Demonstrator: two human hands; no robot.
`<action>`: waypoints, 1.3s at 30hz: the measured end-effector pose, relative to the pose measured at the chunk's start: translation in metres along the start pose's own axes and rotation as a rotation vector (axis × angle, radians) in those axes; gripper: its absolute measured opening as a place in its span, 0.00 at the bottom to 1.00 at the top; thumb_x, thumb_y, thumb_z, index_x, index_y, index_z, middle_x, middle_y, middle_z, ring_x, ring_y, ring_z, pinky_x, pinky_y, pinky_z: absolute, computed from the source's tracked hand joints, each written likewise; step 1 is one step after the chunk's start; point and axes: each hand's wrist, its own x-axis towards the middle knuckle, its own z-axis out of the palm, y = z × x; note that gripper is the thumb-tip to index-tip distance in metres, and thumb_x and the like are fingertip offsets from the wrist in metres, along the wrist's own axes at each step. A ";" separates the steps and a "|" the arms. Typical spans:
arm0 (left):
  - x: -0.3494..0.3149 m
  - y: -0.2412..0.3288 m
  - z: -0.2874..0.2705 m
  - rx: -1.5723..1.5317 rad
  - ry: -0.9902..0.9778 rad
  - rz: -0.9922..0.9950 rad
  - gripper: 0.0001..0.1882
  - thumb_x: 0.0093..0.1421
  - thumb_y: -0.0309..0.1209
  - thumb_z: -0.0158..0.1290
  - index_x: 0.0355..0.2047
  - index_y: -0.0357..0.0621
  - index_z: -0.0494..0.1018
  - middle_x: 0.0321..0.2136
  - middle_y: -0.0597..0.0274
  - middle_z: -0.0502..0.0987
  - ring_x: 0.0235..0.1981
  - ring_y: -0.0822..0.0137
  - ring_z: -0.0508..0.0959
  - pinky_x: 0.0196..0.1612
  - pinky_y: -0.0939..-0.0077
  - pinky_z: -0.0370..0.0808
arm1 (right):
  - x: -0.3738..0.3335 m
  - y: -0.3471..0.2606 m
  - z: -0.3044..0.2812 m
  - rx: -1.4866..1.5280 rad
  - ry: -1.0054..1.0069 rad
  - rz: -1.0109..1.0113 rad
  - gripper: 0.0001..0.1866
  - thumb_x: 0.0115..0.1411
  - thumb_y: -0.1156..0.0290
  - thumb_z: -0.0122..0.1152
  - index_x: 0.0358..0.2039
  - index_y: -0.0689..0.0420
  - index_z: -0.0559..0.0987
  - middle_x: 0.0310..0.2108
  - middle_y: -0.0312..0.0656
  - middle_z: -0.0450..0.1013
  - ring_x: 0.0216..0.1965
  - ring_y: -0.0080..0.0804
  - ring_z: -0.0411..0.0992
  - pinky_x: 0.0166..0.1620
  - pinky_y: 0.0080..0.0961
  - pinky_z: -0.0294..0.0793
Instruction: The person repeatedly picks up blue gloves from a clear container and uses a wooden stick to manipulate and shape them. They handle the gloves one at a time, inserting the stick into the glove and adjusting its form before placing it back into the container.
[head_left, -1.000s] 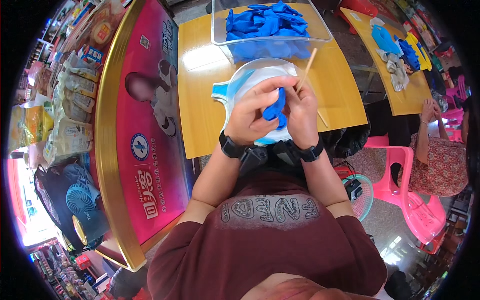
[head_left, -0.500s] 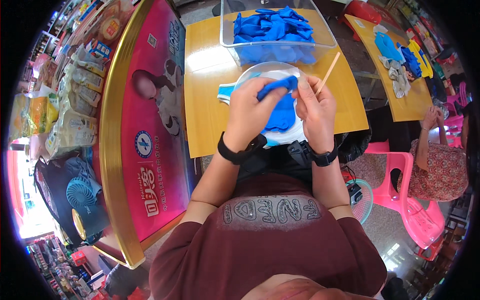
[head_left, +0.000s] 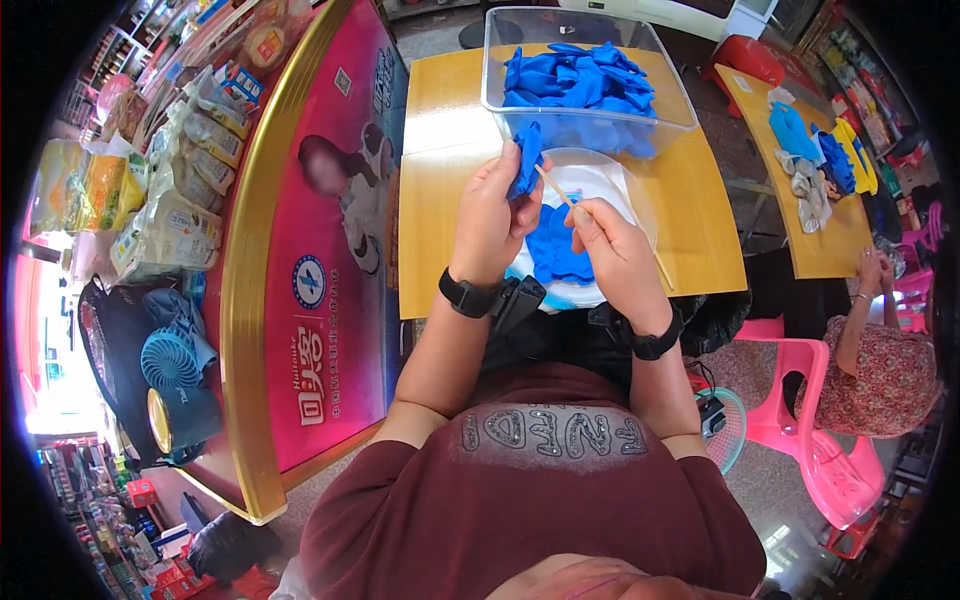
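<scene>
Head view. Pale round dish [head_left: 612, 182] on yellow worktop [head_left: 432, 215]; clock read from dish centre. Left hand [head_left: 489, 225], 9 o'clock: grip pinching blue cloth piece [head_left: 527, 162], raised at 11. Right hand [head_left: 624, 258], 4 o'clock: grip pinching wooden stick [head_left: 555, 188], tip by cloth; can't tell if touching. Second blue piece [head_left: 556, 250] lies in dish. Clear bin [head_left: 490, 62], 12 o'clock, holds blue heap [head_left: 580, 82].

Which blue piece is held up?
The piece in the left hand, by the stick; others lie in the clear bin or over the round dish.
</scene>
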 end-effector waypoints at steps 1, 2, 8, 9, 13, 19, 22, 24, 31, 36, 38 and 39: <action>0.000 0.000 0.000 0.019 -0.005 0.000 0.20 0.70 0.44 0.41 0.36 0.39 0.74 0.16 0.69 0.67 0.12 0.80 0.61 0.13 0.86 0.53 | 0.000 0.000 0.000 -0.002 0.000 0.010 0.12 0.67 0.65 0.49 0.36 0.61 0.75 0.21 0.40 0.71 0.24 0.28 0.70 0.29 0.24 0.67; -0.001 0.000 0.001 0.039 -0.011 0.000 0.21 0.70 0.44 0.41 0.37 0.39 0.74 0.15 0.70 0.67 0.12 0.80 0.61 0.13 0.86 0.53 | 0.000 0.000 -0.001 -0.004 -0.001 0.021 0.12 0.67 0.66 0.49 0.36 0.61 0.75 0.21 0.40 0.71 0.24 0.28 0.70 0.29 0.24 0.67; -0.002 -0.008 0.004 0.256 -0.013 0.061 0.21 0.70 0.44 0.41 0.36 0.41 0.77 0.13 0.74 0.64 0.12 0.82 0.59 0.15 0.87 0.54 | 0.000 -0.002 -0.002 0.004 0.007 0.011 0.12 0.67 0.66 0.48 0.35 0.61 0.75 0.19 0.40 0.70 0.22 0.27 0.69 0.27 0.24 0.66; -0.002 -0.008 0.005 0.297 -0.003 0.088 0.21 0.70 0.44 0.42 0.36 0.41 0.77 0.14 0.74 0.63 0.12 0.83 0.59 0.16 0.88 0.54 | 0.000 -0.003 -0.004 0.000 -0.015 0.024 0.12 0.67 0.66 0.48 0.35 0.61 0.75 0.19 0.39 0.69 0.21 0.27 0.68 0.27 0.24 0.66; -0.002 -0.010 0.010 0.273 0.104 0.173 0.18 0.69 0.41 0.44 0.37 0.41 0.77 0.15 0.75 0.64 0.13 0.84 0.59 0.16 0.88 0.54 | 0.000 -0.002 -0.008 0.022 -0.061 0.055 0.11 0.67 0.66 0.49 0.35 0.61 0.75 0.19 0.38 0.69 0.21 0.24 0.67 0.26 0.22 0.65; -0.007 -0.015 0.010 0.276 0.004 0.139 0.16 0.70 0.38 0.43 0.40 0.39 0.75 0.16 0.75 0.62 0.13 0.82 0.56 0.16 0.85 0.52 | 0.004 0.001 -0.004 0.209 0.087 0.079 0.12 0.68 0.66 0.49 0.34 0.61 0.76 0.18 0.33 0.67 0.21 0.17 0.64 0.26 0.17 0.62; -0.010 -0.013 0.020 0.261 0.016 0.152 0.15 0.70 0.38 0.43 0.37 0.41 0.74 0.16 0.74 0.63 0.13 0.82 0.57 0.15 0.85 0.52 | 0.004 0.003 -0.011 0.243 0.077 0.091 0.12 0.68 0.65 0.49 0.34 0.60 0.76 0.19 0.31 0.66 0.22 0.15 0.63 0.26 0.15 0.61; -0.010 -0.013 0.028 0.196 0.145 0.173 0.14 0.70 0.37 0.43 0.35 0.42 0.74 0.16 0.73 0.64 0.12 0.83 0.57 0.15 0.85 0.53 | 0.004 0.001 -0.013 0.280 0.067 0.104 0.12 0.67 0.66 0.51 0.35 0.60 0.76 0.20 0.30 0.66 0.22 0.14 0.62 0.26 0.15 0.60; -0.008 -0.025 0.018 0.394 0.054 0.205 0.12 0.69 0.37 0.45 0.35 0.42 0.73 0.18 0.73 0.68 0.15 0.82 0.62 0.17 0.86 0.58 | 0.002 -0.012 0.001 0.475 0.211 0.040 0.09 0.62 0.67 0.61 0.33 0.61 0.76 0.24 0.26 0.67 0.25 0.09 0.60 0.27 0.11 0.58; -0.011 -0.033 0.024 0.485 0.052 0.222 0.12 0.68 0.35 0.47 0.34 0.39 0.74 0.20 0.71 0.70 0.20 0.81 0.67 0.22 0.84 0.64 | -0.001 0.000 -0.007 0.420 0.209 0.052 0.09 0.61 0.67 0.63 0.32 0.60 0.76 0.22 0.25 0.67 0.23 0.09 0.59 0.25 0.11 0.56; -0.014 -0.029 0.034 0.423 0.010 0.258 0.12 0.68 0.35 0.48 0.33 0.38 0.74 0.20 0.71 0.70 0.19 0.81 0.66 0.22 0.84 0.64 | -0.001 -0.003 -0.008 0.438 0.192 0.053 0.09 0.61 0.67 0.63 0.30 0.59 0.76 0.21 0.25 0.66 0.22 0.08 0.59 0.23 0.11 0.55; -0.015 -0.027 0.036 0.393 -0.011 0.276 0.12 0.67 0.35 0.49 0.33 0.38 0.74 0.20 0.71 0.70 0.19 0.81 0.66 0.22 0.84 0.63 | -0.001 -0.003 -0.008 0.496 0.201 0.067 0.09 0.61 0.67 0.63 0.29 0.58 0.76 0.21 0.25 0.66 0.21 0.09 0.58 0.23 0.11 0.55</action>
